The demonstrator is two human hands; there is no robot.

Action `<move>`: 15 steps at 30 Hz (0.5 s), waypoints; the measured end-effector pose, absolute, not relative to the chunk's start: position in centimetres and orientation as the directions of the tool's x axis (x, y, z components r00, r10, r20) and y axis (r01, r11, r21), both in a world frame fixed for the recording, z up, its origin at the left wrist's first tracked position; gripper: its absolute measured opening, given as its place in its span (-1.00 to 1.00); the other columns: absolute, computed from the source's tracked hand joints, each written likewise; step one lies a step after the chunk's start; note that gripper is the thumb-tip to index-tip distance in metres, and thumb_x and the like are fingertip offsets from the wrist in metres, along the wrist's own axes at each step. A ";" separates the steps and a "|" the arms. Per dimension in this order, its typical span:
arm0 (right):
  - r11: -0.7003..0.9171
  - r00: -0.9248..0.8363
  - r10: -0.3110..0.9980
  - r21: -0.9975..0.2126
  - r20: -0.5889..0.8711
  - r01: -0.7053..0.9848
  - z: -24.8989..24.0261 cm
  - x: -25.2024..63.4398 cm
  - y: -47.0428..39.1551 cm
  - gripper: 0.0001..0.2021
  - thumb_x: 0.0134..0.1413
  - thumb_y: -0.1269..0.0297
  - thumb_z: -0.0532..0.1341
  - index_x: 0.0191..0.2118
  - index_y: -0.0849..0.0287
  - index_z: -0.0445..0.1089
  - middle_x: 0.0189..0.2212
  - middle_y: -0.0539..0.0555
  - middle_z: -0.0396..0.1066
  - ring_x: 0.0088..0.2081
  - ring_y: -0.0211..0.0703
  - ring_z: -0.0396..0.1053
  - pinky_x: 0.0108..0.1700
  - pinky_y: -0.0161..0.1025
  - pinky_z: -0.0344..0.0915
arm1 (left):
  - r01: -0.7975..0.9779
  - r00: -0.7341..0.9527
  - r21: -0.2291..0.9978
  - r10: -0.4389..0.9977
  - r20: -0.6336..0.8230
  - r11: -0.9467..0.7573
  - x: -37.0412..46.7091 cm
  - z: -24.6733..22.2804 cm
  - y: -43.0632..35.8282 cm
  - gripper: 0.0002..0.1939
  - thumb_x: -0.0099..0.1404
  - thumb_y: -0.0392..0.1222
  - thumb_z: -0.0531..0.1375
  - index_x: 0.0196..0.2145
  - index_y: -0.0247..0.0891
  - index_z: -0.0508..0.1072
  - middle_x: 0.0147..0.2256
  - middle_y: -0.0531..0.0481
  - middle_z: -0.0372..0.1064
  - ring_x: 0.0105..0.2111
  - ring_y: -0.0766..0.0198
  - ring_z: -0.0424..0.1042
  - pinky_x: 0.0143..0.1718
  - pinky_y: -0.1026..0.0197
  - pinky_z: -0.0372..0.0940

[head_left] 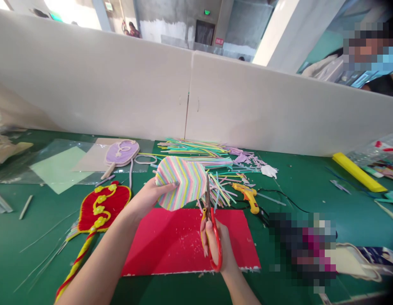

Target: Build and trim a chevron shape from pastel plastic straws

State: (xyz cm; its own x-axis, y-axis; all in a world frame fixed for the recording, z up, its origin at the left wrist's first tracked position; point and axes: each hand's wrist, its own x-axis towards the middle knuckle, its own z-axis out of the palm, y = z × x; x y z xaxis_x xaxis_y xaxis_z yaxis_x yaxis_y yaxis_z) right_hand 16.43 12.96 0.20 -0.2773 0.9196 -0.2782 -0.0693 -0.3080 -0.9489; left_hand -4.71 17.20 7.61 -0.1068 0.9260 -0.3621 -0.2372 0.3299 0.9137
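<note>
From my feed, the left hand (pixel 152 192) pinches the striped panel (pixel 183 180) above the red board (pixel 242 239); the right hand (pixel 222 241), nearer the panel's right edge, grips scissors (pixel 208 199), blades pointing up alongside.

You are in a craft workshop: your green worktable (pixel 294 180) carries a yellow glue gun (pixel 247 194) and bundles of coloured strips (pixel 193 147), and past the pale partition (pixel 120 84) you see rough grey walls (pixel 164 12), a lit green sign (pixel 207 12) and other people (pixel 133 31).
</note>
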 end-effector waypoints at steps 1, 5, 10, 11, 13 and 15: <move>-0.309 -0.274 0.920 -0.948 -0.280 -0.071 0.0 16.5 13.0 -0.60 0.04 -0.10 0.14 -0.45 0.19 0.22 -0.74 -0.17 0.09 -0.77 -0.44 0.06 -0.75 -0.49 0.01 | -0.234 -0.107 0.914 0.925 -0.364 0.332 -4.7 7.6 17.2 -0.50 -0.13 -0.04 0.40 -0.21 -0.30 0.50 -0.25 -0.16 0.54 -0.18 -0.06 0.48 -0.22 0.08 0.38; -0.320 -0.262 0.919 -0.945 -0.293 -0.064 -0.2 16.6 12.9 -0.60 0.04 -0.10 0.14 -0.45 0.20 0.23 -0.75 -0.16 0.12 -0.78 -0.44 0.07 -0.76 -0.49 0.02 | -0.234 -0.114 0.913 0.924 -0.366 0.333 -4.7 7.7 17.3 -0.53 -0.14 -0.05 0.40 -0.24 -0.29 0.50 -0.20 -0.16 0.53 -0.20 -0.04 0.49 -0.26 0.13 0.39; -0.355 -0.238 0.913 -0.932 -0.331 -0.068 -0.2 16.4 12.8 -0.57 0.00 -0.14 0.16 -0.49 0.20 0.21 -0.78 -0.17 0.12 -0.81 -0.44 0.06 -0.79 -0.49 0.03 | -0.209 -0.114 0.911 0.916 -0.384 0.356 -4.6 8.0 17.2 -0.52 -0.13 -0.04 0.39 -0.23 -0.29 0.49 -0.17 -0.16 0.52 -0.20 -0.03 0.49 -0.28 0.13 0.39; -0.365 -0.232 0.911 -0.928 -0.340 -0.071 -0.2 16.3 12.8 -0.56 -0.02 -0.15 0.17 -0.50 0.20 0.21 -0.79 -0.17 0.11 -0.82 -0.44 0.06 -0.80 -0.49 0.03 | -0.202 -0.111 0.910 0.914 -0.390 0.363 -4.6 8.1 17.2 -0.52 -0.12 -0.03 0.39 -0.23 -0.29 0.49 -0.17 -0.16 0.51 -0.20 -0.02 0.49 -0.28 0.13 0.39; -0.378 -0.217 0.909 -0.923 -0.355 -0.071 -0.4 16.3 12.8 -0.54 -0.04 -0.17 0.17 -0.52 0.19 0.19 -0.80 -0.17 0.10 -0.83 -0.43 0.05 -0.81 -0.48 0.01 | -0.195 -0.105 0.907 0.911 -0.398 0.374 -4.6 8.2 17.1 -0.52 -0.11 -0.03 0.38 -0.22 -0.28 0.48 -0.16 -0.13 0.51 -0.21 0.01 0.50 -0.29 0.15 0.39; -0.377 -0.213 0.910 -0.923 -0.356 -0.070 -0.7 16.3 12.8 -0.54 -0.05 -0.18 0.17 -0.53 0.18 0.18 -0.81 -0.17 0.09 -0.83 -0.43 0.03 -0.81 -0.47 0.00 | -0.200 -0.103 0.904 0.910 -0.402 0.377 -4.7 8.3 17.1 -0.52 -0.11 -0.03 0.39 -0.21 -0.27 0.48 -0.15 -0.12 0.51 -0.21 0.03 0.50 -0.31 0.19 0.39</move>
State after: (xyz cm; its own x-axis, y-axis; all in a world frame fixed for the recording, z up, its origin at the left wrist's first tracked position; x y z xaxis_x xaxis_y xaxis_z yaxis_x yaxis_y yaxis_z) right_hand 16.32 12.84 -0.68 -0.2134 0.9099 -0.3558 -0.0697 -0.3774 -0.9234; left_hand -4.69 17.09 8.26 -0.1025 0.9098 -0.4021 -0.1999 0.3772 0.9043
